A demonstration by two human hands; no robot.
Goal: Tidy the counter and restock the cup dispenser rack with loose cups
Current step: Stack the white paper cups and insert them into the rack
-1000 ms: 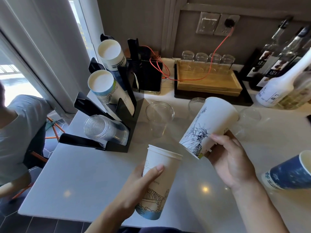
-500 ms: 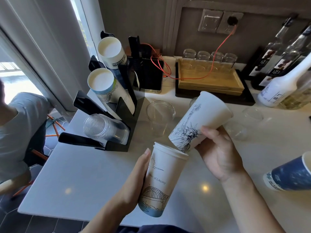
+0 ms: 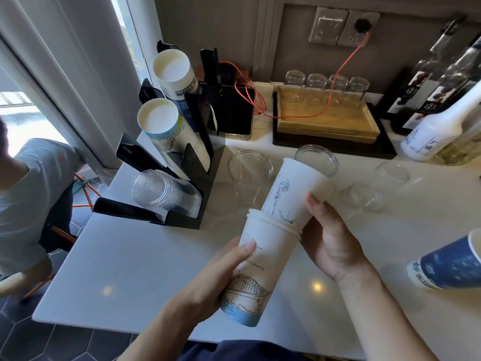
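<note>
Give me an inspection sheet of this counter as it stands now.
Surface: white counter, bare at front left.
Job's things: black dispenser rack holds two paper-cup stacks and one clear-cup stack; statue-print cup partly nested in bridge-print cup; loose clear cups behind; blue cup lying at right.
Clutter: wooden tray with upturned glasses; bottles.
Grippers: left hand grips bridge-print cup; right hand holds statue-print cup.
Cables: orange cable from wall socket over tray.
Surroundings: window left, another person seated below it.
</note>
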